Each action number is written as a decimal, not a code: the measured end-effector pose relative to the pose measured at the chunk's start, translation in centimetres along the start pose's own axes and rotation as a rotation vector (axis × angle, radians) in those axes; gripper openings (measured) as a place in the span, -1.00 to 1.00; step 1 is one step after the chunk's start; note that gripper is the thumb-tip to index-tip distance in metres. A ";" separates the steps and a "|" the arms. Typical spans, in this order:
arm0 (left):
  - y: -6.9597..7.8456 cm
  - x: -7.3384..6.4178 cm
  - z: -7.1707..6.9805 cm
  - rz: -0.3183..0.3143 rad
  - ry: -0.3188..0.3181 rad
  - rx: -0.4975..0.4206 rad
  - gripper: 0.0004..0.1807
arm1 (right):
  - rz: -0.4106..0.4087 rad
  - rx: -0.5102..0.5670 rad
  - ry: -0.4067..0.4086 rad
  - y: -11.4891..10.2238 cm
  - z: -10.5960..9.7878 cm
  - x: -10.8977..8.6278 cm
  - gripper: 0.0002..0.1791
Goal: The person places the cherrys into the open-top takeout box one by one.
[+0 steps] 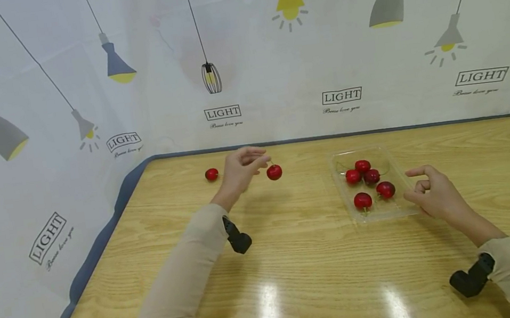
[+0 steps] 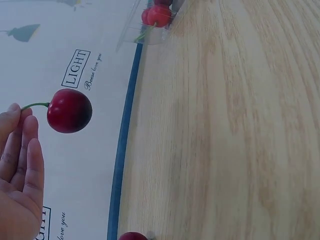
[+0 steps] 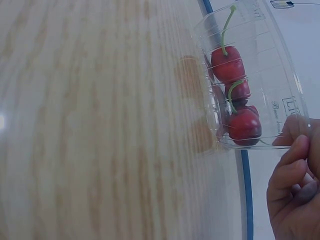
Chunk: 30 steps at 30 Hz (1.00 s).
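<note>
By its thin green stem, my left hand (image 1: 243, 170) pinches a dark red cherry (image 1: 274, 172). The fruit hangs above the table, and the left wrist view shows the stem between thumb and fingertips. A clear plastic tray (image 1: 345, 206) stands on the table with several red cherries (image 3: 244, 126) in it, some with stems. At the tray's right side, my right hand (image 1: 438, 194) grips the wall between thumb and index finger; in the right wrist view the index finger shows through the plastic. Another cherry (image 1: 211, 174) lies on the table left of my left hand.
The wooden table (image 1: 298, 266) ends at a blue edge strip (image 1: 102, 249) along the back and left. Behind it hangs a white backdrop (image 1: 258, 35) printed with lamps and lettering. Each wrist carries a small black camera (image 1: 240, 241).
</note>
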<state>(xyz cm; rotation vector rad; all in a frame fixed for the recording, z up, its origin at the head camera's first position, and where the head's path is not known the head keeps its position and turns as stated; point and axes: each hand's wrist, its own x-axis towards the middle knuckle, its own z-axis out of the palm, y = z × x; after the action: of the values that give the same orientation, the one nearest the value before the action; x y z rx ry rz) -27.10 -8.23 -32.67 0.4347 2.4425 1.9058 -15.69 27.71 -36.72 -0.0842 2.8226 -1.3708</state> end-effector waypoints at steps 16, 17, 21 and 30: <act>1.9 0.5 1.3 0.039 -0.009 -0.045 -0.66 | 0.009 0.007 -0.005 -0.2 -0.1 -0.1 -0.49; 2.0 0.6 1.4 0.042 -0.006 -0.048 -0.66 | 0.009 0.007 -0.006 -0.2 -0.1 -0.1 -0.49; 2.7 1.0 2.0 0.056 0.007 -0.061 -0.69 | 0.002 0.010 -0.008 -0.3 -0.2 -0.2 -0.48; 4.5 1.6 3.0 0.100 -0.021 -0.073 -0.73 | 0.002 0.005 -0.007 -0.2 -0.1 -0.2 -0.48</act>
<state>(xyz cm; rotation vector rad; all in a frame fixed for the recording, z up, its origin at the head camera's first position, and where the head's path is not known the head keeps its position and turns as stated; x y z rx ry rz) -27.12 -4.01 -28.89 0.5808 2.3726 2.0092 -15.47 27.71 -36.48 -0.0862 2.8127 -1.3742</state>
